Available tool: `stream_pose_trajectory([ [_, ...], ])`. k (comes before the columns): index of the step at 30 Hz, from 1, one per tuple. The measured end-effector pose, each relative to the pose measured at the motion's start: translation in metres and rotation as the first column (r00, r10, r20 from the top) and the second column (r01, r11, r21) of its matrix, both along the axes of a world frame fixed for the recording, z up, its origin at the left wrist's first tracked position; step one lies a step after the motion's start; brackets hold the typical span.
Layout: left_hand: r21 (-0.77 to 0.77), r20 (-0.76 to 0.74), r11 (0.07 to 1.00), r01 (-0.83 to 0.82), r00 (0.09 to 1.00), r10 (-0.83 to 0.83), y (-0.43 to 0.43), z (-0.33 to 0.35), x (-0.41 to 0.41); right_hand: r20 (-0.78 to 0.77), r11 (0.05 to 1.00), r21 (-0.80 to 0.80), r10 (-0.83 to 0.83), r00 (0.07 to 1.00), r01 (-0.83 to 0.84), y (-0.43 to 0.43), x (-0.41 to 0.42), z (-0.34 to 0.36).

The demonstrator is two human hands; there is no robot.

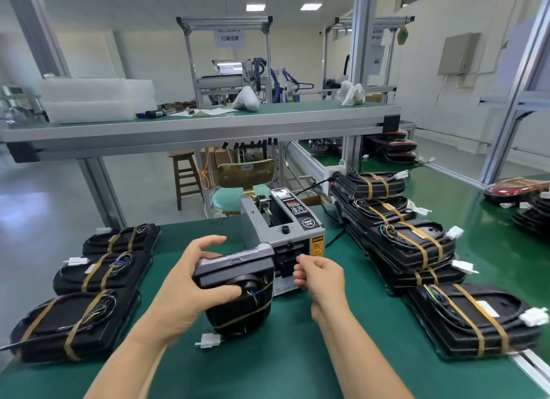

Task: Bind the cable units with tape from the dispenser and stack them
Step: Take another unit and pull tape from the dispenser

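Observation:
My left hand grips a black cable unit tilted up on its edge over the green mat, thumb across its coiled wires. A brown strip of tape runs around its lower part, and its white connector hangs below. My right hand has its fingers curled at the outlet of the grey tape dispenser, pinching at the tape there; the strip itself is hard to make out. Three taped units lie at the left. A stack of taped units stands at the right.
The green mat covers the bench, its metal edge at the lower right. A raised green shelf crosses the back with white foam trays. A stool and a teal chair stand behind the bench. More units lie at the far right.

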State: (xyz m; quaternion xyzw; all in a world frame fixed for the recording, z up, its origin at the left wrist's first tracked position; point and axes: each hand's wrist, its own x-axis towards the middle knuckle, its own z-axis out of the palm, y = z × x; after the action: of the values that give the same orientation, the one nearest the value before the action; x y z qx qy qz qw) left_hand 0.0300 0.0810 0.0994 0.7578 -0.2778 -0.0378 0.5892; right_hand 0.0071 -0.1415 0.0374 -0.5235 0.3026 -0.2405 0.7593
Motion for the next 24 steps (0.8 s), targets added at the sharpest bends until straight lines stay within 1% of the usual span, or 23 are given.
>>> stream_pose_trajectory([
  [2, -0.088, -0.059, 0.996, 0.005, 0.998, -0.01, -0.003, -0.006, -0.002, -0.019, 0.999, 0.034, -0.009, 1.0, 0.009, 0.002, 0.005, 0.0],
  [4, -0.136, -0.083, 0.991, 0.012, 0.996, -0.024, -0.006, -0.011, -0.004, -0.029, 0.997, 0.07, -0.018, 0.999, 0.02, 0.003, 0.008, 0.001],
  [7, -0.153, -0.089, 0.988, 0.011, 0.996, -0.025, -0.008, -0.012, -0.005, -0.034, 0.992, 0.122, -0.023, 0.999, 0.027, 0.002, 0.01, 0.006],
  [12, -0.19, -0.093, 0.982, -0.016, 0.996, -0.002, -0.01, -0.013, -0.008, -0.091, 0.99, 0.141, -0.014, 0.996, 0.027, -0.001, 0.014, 0.016],
  [16, -0.159, -0.056, 0.984, -0.084, 0.996, 0.076, -0.014, -0.014, -0.011, -0.152, 0.99, 0.132, -0.02, 0.988, 0.04, -0.002, 0.014, 0.021],
  [21, -0.138, 0.021, 0.984, -0.109, 0.993, 0.113, -0.025, -0.017, -0.015, -0.198, 0.991, 0.116, -0.046, 0.979, 0.07, 0.001, 0.013, 0.031],
  [24, -0.168, 0.025, 0.975, -0.148, 0.988, 0.154, -0.032, -0.015, -0.017, -0.255, 0.995, 0.041, -0.074, 0.964, 0.087, 0.007, 0.013, 0.037],
])
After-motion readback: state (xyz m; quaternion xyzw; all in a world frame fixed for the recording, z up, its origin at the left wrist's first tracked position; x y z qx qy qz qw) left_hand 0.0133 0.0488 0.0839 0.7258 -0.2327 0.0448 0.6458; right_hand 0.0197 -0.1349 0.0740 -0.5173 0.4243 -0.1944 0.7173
